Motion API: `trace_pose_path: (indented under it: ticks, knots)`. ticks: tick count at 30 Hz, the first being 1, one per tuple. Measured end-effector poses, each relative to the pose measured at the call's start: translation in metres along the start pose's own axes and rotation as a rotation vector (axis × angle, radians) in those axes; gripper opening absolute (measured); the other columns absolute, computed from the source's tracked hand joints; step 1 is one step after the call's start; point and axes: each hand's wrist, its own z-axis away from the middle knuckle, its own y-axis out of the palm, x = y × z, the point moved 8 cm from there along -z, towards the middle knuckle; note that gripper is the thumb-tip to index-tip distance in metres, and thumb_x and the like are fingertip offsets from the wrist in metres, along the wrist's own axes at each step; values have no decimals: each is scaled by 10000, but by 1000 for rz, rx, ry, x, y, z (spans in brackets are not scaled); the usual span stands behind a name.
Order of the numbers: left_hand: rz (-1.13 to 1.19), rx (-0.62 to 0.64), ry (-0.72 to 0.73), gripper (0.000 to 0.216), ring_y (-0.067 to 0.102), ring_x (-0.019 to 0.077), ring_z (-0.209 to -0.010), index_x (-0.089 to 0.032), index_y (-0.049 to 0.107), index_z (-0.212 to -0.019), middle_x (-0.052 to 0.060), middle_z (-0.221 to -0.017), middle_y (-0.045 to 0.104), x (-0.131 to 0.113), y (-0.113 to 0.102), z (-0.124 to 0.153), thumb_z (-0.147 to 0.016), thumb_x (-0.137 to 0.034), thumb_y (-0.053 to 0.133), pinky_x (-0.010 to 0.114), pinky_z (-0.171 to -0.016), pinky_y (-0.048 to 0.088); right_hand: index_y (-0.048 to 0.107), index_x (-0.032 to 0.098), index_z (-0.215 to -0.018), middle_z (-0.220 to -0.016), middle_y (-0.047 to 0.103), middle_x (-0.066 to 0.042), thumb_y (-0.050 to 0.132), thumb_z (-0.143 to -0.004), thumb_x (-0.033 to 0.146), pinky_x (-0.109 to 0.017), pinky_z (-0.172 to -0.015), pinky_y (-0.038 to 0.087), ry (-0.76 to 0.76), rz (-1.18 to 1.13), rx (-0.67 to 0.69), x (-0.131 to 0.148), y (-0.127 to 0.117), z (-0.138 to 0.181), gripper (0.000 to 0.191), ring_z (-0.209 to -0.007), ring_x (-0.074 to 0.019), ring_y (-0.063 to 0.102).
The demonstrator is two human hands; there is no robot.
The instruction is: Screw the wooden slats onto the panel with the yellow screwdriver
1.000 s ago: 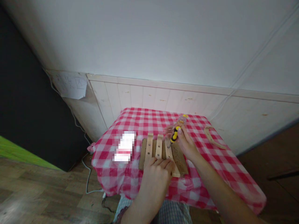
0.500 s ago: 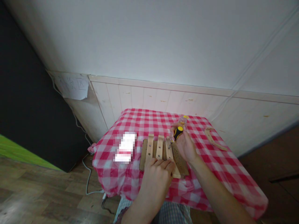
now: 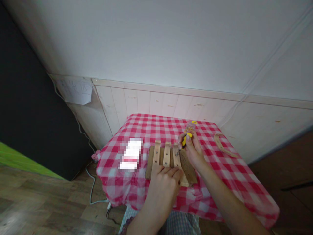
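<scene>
A wooden board with three pale slats (image 3: 168, 158) lies on a table under a red-and-white checked cloth (image 3: 215, 169). My left hand (image 3: 164, 186) rests closed over the near ends of the slats, pressing them down. My right hand (image 3: 193, 151) grips a yellow-and-black screwdriver (image 3: 186, 139), its tip down at the far end of the right slat. Just behind the screwdriver stands a small clear bottle with a yellow cap (image 3: 191, 125).
A white and red blurred packet (image 3: 130, 154) lies left of the board. A curved wooden strip (image 3: 223, 146) lies at the table's right side. A white panelled wall (image 3: 171, 102) stands behind the table. A cable (image 3: 91, 182) runs down to the wooden floor on the left.
My right hand has shifted and turned slightly around the screwdriver, staying at the far end of the right slat. My left hand has held still on the slats.
</scene>
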Motion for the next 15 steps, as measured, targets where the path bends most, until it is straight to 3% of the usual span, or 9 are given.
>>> trace_pose_path:
  ticks: [6,11,15]
  knots:
    - [4,8,-4,278,683,235,-1108,-152,685,-1229,32,-1270,715,1,-1,-1,-958,-109,635,386,-970,515,562,310,-969,-671,501,59,631,-909,519,-285,-558,393,41,-169,-30,2,3,3,228,-563,-152,420]
    - [-4,-31,35,265,690,239,-1091,-163,692,-1209,38,-1242,728,0,-2,0,-955,-109,638,387,-961,511,615,277,-1006,-717,507,31,587,-908,531,-318,-604,472,152,-224,-5,-3,5,4,274,-635,-171,497]
    - [-12,-34,44,244,695,241,-1075,-166,699,-1186,48,-1231,731,-1,-1,0,-963,-108,621,392,-934,519,613,295,-944,-815,590,0,628,-886,585,-357,-713,515,131,-120,0,-7,0,3,296,-810,-211,598]
